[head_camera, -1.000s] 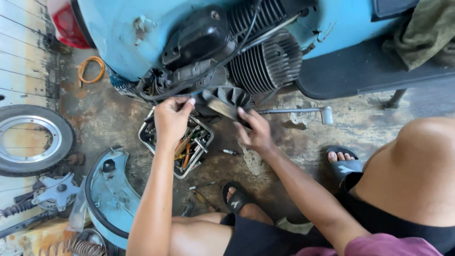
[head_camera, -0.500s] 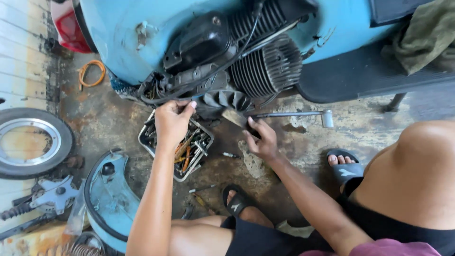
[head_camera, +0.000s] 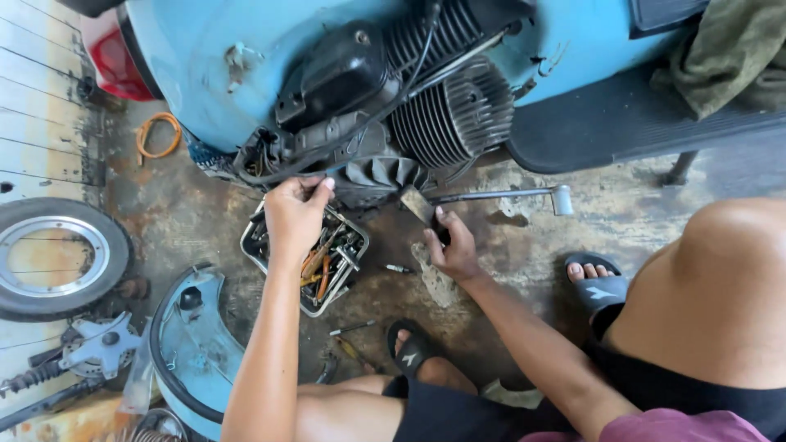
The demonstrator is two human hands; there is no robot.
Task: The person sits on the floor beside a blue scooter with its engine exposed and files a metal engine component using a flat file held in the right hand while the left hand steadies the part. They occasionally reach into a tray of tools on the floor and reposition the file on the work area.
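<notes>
A light blue scooter [head_camera: 205, 74] lies with its engine bare: a black cover [head_camera: 344, 69], a finned cylinder [head_camera: 458, 115] and a grey fan wheel [head_camera: 381, 173]. My left hand [head_camera: 296, 214] reaches up to the engine's lower edge just left of the fan, fingertips pinched together by the black cables; whether they hold something small I cannot tell. My right hand [head_camera: 450, 245] is lower, right of the fan, gripping a short tool [head_camera: 416, 205] whose flat pale end points up-left toward the fan.
A metal tray of hand tools [head_camera: 332, 262] sits under my left wrist. The kick-start lever [head_camera: 508, 195] juts right. A wheel [head_camera: 49, 254], a blue side panel [head_camera: 192, 344], an orange cable loop [head_camera: 157, 135] and loose tools [head_camera: 352, 329] lie on the stained floor. My sandalled feet [head_camera: 598, 282] are close.
My right hand has drawn down and to the right, away from the fan, with the tool in it. My left hand has stayed at the engine's edge.
</notes>
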